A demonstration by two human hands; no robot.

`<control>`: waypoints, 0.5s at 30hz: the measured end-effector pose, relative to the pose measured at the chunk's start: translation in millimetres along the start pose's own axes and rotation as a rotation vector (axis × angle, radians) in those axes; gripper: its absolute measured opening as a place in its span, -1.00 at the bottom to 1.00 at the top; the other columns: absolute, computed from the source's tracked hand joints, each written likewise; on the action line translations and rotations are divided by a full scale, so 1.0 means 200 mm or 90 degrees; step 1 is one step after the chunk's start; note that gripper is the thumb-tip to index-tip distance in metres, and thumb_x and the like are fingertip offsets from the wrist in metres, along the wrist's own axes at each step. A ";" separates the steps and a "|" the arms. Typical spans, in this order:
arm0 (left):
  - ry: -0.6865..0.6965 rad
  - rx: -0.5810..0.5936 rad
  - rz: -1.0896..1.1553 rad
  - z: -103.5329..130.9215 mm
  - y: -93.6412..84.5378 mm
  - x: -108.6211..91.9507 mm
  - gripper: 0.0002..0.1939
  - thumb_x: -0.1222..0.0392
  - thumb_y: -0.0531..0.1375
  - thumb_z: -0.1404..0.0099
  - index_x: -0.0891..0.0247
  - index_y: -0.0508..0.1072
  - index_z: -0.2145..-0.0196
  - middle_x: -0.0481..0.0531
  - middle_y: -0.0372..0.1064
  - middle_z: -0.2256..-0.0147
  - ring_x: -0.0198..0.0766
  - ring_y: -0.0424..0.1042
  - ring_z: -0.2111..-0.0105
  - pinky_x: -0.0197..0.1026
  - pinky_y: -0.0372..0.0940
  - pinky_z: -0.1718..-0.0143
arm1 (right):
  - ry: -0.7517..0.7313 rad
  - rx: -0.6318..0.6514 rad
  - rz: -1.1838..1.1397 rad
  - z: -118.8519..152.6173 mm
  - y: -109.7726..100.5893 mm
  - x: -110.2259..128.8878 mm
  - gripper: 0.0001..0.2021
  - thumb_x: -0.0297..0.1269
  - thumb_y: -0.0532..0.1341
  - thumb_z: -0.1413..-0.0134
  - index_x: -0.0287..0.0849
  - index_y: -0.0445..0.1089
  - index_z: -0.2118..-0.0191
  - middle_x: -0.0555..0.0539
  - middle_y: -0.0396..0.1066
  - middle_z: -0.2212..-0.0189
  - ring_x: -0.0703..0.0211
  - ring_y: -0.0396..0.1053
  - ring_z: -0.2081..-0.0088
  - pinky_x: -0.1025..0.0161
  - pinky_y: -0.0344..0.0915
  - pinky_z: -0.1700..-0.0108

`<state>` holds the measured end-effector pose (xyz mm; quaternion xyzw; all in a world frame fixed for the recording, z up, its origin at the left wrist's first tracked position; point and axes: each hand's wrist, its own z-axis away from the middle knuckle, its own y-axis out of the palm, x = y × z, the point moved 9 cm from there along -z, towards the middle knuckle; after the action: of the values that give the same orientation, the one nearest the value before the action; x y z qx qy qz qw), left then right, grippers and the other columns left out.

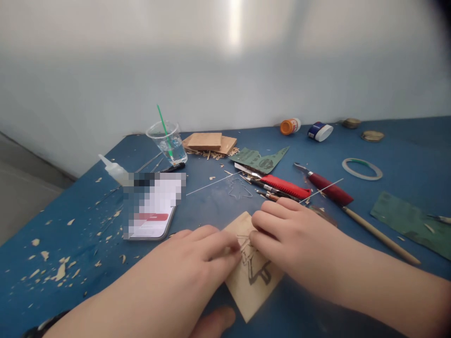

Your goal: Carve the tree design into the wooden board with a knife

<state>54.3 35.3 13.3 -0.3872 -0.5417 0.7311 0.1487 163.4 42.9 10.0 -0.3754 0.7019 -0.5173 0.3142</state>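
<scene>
A pale wooden board [248,307] with a dark outlined drawing on it lies tilted on the blue table in front of me. My left hand [197,256] grips its left side, fingers bent over the top and thumb apart below by the near edge. Across the board's upper right rests my right hand [292,230], its fingers curled in; whatever they hold is hidden. Thin pale lines on the drawing run between the two hands. Just beyond the fingers are a bent wire outline [240,188] and a red-handled cutter [287,186] among pens.
Left are a phone [155,211], a glue bottle [114,171] and scattered wood shavings. Behind stand a plastic cup [165,141] with a green straw and stacked wood pieces [206,141]. Right lie a red-and-wood handled carving tool [380,234], a tape ring [362,169] and green sandpaper [405,220].
</scene>
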 end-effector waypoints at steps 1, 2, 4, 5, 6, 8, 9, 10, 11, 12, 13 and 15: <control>0.003 0.007 -0.003 0.00 0.01 0.00 -0.62 0.23 0.37 -0.19 0.15 0.61 0.00 0.13 0.61 -0.04 0.15 0.55 0.08 0.17 0.48 0.02 | 0.004 0.002 -0.005 0.00 0.00 -0.01 -0.89 -0.43 0.35 -0.24 -0.15 0.42 0.29 -0.08 0.39 0.27 -0.01 0.23 0.23 0.02 0.15 0.13; 0.006 0.018 -0.008 0.01 0.01 0.00 -0.57 0.24 0.37 -0.18 0.16 0.60 -0.03 0.14 0.59 -0.06 0.16 0.55 0.06 0.17 0.48 0.01 | 0.004 0.004 -0.009 0.00 0.00 -0.01 -0.89 -0.43 0.33 -0.25 -0.15 0.42 0.29 -0.09 0.39 0.27 -0.01 0.23 0.23 0.02 0.15 0.13; 0.009 0.033 -0.023 0.01 0.01 0.00 -0.51 0.28 0.37 -0.17 0.16 0.57 -0.09 0.16 0.56 -0.10 0.18 0.53 0.02 0.17 0.48 -0.02 | 0.003 0.004 -0.012 0.00 0.00 -0.01 -0.90 -0.43 0.33 -0.26 -0.15 0.42 0.29 -0.09 0.40 0.27 -0.01 0.24 0.23 0.03 0.16 0.13; 0.011 0.042 -0.029 0.01 0.01 0.00 -0.51 0.29 0.36 -0.18 0.16 0.57 -0.09 0.16 0.54 -0.11 0.17 0.53 0.01 0.16 0.48 -0.01 | 0.002 0.003 -0.011 0.00 0.00 -0.02 -0.90 -0.43 0.34 -0.25 -0.15 0.43 0.29 -0.09 0.40 0.28 -0.01 0.24 0.23 0.03 0.16 0.13; 0.010 0.046 -0.034 0.01 0.01 0.00 -0.51 0.31 0.35 -0.18 0.15 0.56 -0.09 0.16 0.53 -0.11 0.16 0.53 0.01 0.14 0.48 0.00 | 0.001 0.004 -0.010 0.00 0.01 -0.02 -0.90 -0.43 0.34 -0.24 -0.15 0.43 0.29 -0.09 0.40 0.28 -0.01 0.24 0.23 0.03 0.17 0.13; 0.001 0.045 -0.042 0.01 0.00 0.01 -0.51 0.32 0.34 -0.16 0.12 0.56 -0.07 0.15 0.52 -0.09 0.14 0.52 0.03 0.10 0.48 0.04 | -0.001 0.001 -0.007 0.00 0.01 -0.01 -0.89 -0.43 0.36 -0.21 -0.15 0.43 0.31 -0.10 0.40 0.30 -0.01 0.25 0.23 0.03 0.16 0.13; -0.002 0.044 -0.044 0.02 0.00 0.01 -0.49 0.32 0.35 -0.14 0.11 0.56 -0.07 0.15 0.52 -0.08 0.14 0.52 0.04 0.09 0.48 0.05 | -0.003 -0.003 -0.005 0.00 0.00 -0.01 -0.88 -0.42 0.37 -0.20 -0.15 0.43 0.31 -0.09 0.40 0.30 0.00 0.24 0.24 0.04 0.15 0.14; -0.005 0.046 -0.046 0.02 0.01 0.02 -0.47 0.32 0.36 -0.11 0.11 0.55 -0.07 0.15 0.52 -0.08 0.15 0.52 0.04 0.09 0.48 0.07 | -0.008 -0.011 -0.002 0.00 0.00 0.00 -0.88 -0.41 0.38 -0.18 -0.15 0.43 0.31 -0.09 0.40 0.31 0.00 0.24 0.25 0.04 0.14 0.16; -0.006 0.049 -0.049 0.02 0.02 0.02 -0.45 0.32 0.37 -0.09 0.11 0.55 -0.07 0.16 0.51 -0.07 0.16 0.51 0.05 0.10 0.47 0.07 | -0.013 -0.022 0.004 0.00 -0.01 0.01 -0.89 -0.39 0.40 -0.18 -0.15 0.44 0.30 -0.09 0.40 0.32 -0.01 0.23 0.26 0.04 0.14 0.18; -0.005 0.051 -0.053 0.02 0.03 0.02 -0.44 0.32 0.37 -0.08 0.12 0.55 -0.07 0.16 0.51 -0.07 0.18 0.51 0.04 0.11 0.47 0.07 | -0.018 -0.035 0.013 0.00 -0.02 0.02 -0.89 -0.36 0.40 -0.18 -0.15 0.45 0.29 -0.09 0.40 0.32 -0.01 0.23 0.26 0.03 0.13 0.19; -0.001 0.053 -0.054 0.02 0.03 0.02 -0.44 0.32 0.37 -0.07 0.11 0.54 -0.07 0.16 0.50 -0.08 0.18 0.50 0.04 0.12 0.46 0.07 | -0.022 -0.043 0.021 0.00 -0.03 0.03 -0.89 -0.34 0.41 -0.19 -0.16 0.46 0.28 -0.10 0.41 0.32 -0.02 0.22 0.26 0.03 0.12 0.19; -0.005 0.035 -0.054 0.03 0.03 0.02 -0.46 0.33 0.36 -0.10 0.09 0.54 -0.07 0.14 0.50 -0.08 0.15 0.50 0.04 0.10 0.46 0.04 | -0.027 -0.042 0.031 0.00 -0.03 0.05 -0.88 -0.31 0.41 -0.18 -0.16 0.47 0.28 -0.11 0.41 0.31 -0.02 0.22 0.26 0.02 0.12 0.19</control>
<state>49.2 31.9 6.7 -0.3568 -0.5376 0.7405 0.1878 158.9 33.3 15.1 -0.3794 0.7207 -0.4779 0.3290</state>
